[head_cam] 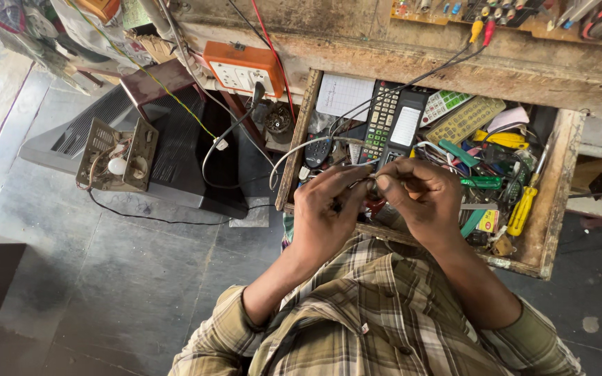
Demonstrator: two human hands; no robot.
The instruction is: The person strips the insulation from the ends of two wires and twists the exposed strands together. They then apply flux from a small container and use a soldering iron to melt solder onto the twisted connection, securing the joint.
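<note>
On the far left, a dark television set (141,150) is lying on the grey floor (106,278) with a small bare circuit board (118,154) resting on its back; nobody is touching either. Above it an orange socket box (243,67) is hanging at the bench edge, with a plug in it and a grey cable (228,136) looping down.

Moving right, the left hand (325,216) is pinching closed on a small dark part (369,188), thumb and fingers narrow around it. The right hand (419,202) is meeting it from the other side, fingertips also closed on the same part, so the two hands are touching just above the front edge of the open wooden drawer (555,202). The part is too small and too covered to tell what it is, or how far the work on it has got; it looks to be mid-handling, not set down.

Behind the hands a black remote control (393,122) is lying in the drawer. Further right, a green screwdriver (481,182) and a yellow-handled tool (522,209) are lying unused among the clutter.
</note>
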